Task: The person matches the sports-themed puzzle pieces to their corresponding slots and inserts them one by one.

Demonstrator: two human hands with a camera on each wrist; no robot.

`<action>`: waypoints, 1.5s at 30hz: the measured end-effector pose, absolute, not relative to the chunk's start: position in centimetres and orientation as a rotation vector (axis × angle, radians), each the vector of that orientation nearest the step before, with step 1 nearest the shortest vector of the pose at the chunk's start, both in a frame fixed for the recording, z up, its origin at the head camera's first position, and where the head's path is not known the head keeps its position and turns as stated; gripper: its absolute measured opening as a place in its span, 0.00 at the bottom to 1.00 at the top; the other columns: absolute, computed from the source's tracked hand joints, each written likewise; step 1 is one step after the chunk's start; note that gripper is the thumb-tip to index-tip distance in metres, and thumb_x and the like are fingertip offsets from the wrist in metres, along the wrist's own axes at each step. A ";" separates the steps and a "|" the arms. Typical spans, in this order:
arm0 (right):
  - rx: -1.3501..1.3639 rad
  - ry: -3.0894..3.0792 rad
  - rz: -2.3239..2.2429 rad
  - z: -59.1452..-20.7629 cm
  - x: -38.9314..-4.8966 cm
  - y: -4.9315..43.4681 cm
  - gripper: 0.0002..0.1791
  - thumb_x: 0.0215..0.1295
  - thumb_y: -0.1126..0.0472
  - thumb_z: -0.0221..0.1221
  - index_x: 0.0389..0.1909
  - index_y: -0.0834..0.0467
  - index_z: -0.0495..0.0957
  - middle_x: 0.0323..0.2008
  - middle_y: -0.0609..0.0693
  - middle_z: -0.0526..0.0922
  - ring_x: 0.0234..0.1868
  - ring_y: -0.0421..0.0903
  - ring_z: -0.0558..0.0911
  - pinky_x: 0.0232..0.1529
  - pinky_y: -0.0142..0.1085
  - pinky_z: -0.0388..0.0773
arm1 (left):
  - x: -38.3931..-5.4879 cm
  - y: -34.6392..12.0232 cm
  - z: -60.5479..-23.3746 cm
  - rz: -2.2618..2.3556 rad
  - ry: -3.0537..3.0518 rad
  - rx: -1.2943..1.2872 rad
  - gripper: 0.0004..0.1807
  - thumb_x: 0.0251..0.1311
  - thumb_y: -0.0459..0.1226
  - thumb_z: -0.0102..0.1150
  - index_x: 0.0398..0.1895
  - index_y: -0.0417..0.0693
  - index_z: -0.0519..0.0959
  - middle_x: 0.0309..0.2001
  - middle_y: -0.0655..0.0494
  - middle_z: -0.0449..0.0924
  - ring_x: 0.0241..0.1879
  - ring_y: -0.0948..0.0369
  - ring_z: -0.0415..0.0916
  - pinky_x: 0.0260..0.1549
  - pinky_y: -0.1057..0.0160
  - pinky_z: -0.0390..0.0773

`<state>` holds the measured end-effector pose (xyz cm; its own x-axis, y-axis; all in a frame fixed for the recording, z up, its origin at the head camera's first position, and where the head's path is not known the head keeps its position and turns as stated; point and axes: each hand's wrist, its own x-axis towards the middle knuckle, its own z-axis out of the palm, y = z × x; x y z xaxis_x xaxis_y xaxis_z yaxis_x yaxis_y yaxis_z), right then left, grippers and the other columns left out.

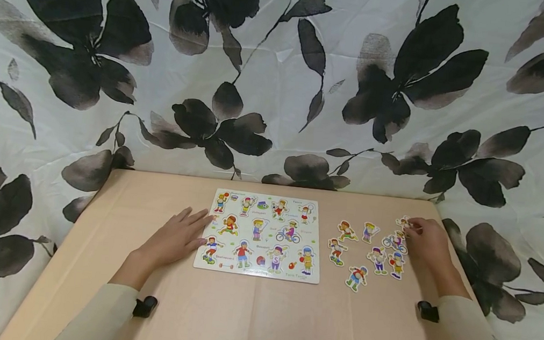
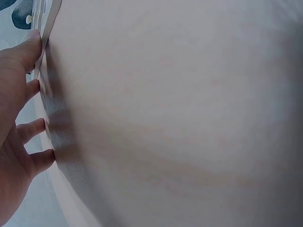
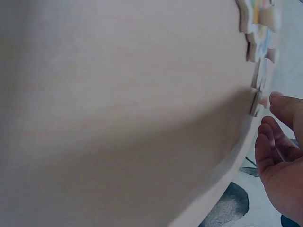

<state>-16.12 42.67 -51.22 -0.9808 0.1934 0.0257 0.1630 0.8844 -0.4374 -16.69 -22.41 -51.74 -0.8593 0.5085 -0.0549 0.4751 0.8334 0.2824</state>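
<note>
Several pieces (image 1: 378, 259) lie between board (image 1: 265, 250) and right fingers (image 1: 415, 226).

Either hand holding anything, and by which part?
Left hand grips nothing, resting at the board. Right hand is at a puzzle piece, near its knob; whether it's pinched, I can't tell.

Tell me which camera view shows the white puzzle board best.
The head view: it shows the puzzle board almost whole, its face and four corners in sight, with the left hand at its left edge. The left wrist view catches only a thin, edge-on strip at upper left. The right wrist view shows none of it.
</note>
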 end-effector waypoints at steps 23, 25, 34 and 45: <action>-0.358 -3.002 0.669 -50.9 -17.0 43.0 0.15 0.78 0.62 0.56 0.54 0.71 0.76 0.45 0.68 0.78 0.42 0.60 0.76 0.42 0.51 0.79 | -16.9 -22.1 -52.2 0.392 2.881 0.770 0.36 0.74 0.55 0.55 0.81 0.57 0.61 0.82 0.52 0.56 0.79 0.35 0.50 0.73 0.29 0.57; -0.339 -2.989 0.688 -50.4 -17.0 42.3 0.15 0.78 0.61 0.57 0.54 0.70 0.76 0.44 0.66 0.78 0.42 0.59 0.76 0.40 0.48 0.78 | -16.9 -22.2 -52.2 0.384 2.891 0.768 0.36 0.74 0.54 0.56 0.81 0.57 0.62 0.82 0.52 0.57 0.79 0.34 0.50 0.73 0.29 0.58; -0.148 -2.935 0.723 -49.7 -18.1 37.5 0.13 0.73 0.61 0.63 0.50 0.67 0.80 0.38 0.60 0.80 0.38 0.53 0.77 0.34 0.37 0.76 | -16.8 -22.4 -52.0 0.389 2.891 0.746 0.36 0.74 0.53 0.56 0.81 0.56 0.62 0.82 0.51 0.57 0.79 0.34 0.50 0.73 0.29 0.57; 0.037 -2.935 0.837 -49.7 -19.7 31.2 0.09 0.72 0.60 0.65 0.44 0.63 0.82 0.35 0.56 0.82 0.35 0.50 0.78 0.32 0.36 0.76 | -16.7 -22.5 -52.0 0.386 2.890 0.759 0.36 0.74 0.53 0.56 0.81 0.56 0.62 0.82 0.51 0.57 0.79 0.34 0.50 0.72 0.28 0.58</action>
<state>-19.71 31.23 -49.71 -0.9957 0.0012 0.0923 -0.0476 0.8497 -0.5250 -16.72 -22.50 -51.99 -0.8652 0.4979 -0.0585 0.4651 0.8407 0.2771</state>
